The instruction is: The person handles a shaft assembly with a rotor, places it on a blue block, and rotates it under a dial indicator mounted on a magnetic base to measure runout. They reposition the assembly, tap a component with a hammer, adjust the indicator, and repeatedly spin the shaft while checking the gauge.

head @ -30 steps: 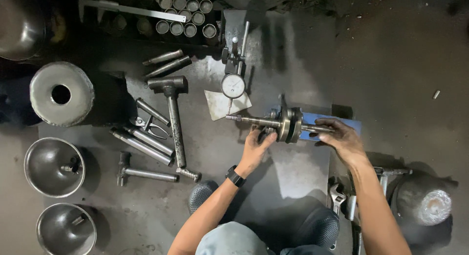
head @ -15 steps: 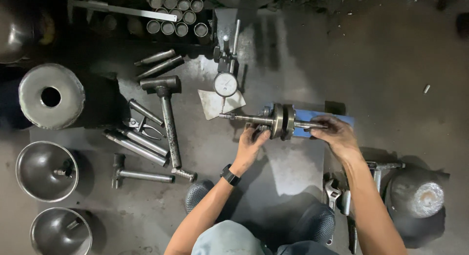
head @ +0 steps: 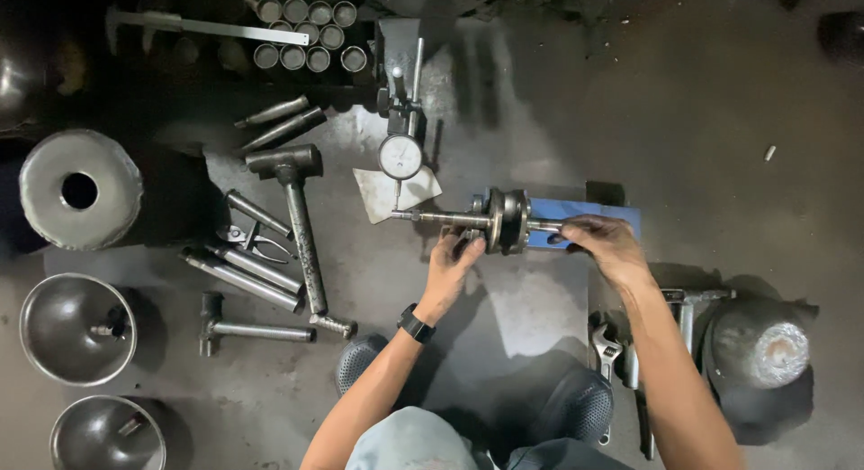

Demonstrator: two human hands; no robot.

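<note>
Left hand (head: pixel 453 265): fingers curling under the shaft assembly (head: pixel 490 220), gripping its thin end | Right hand (head: pixel 605 243): fingertips pinching the opposite stub | Assembly: lying level between both hands, over a blue block (head: pixel 585 211) | Beyond left fingers: dial indicator (head: pixel 400 155) touching shaft; hammer (head: pixel 301 227) lying leftward.

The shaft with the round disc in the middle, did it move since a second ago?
Hardly. Both hands stay on the shaft: the left hand near the disc, the right hand at its other end. The dial gauge and hammer lie unchanged; only the camera shifted slightly.
</note>
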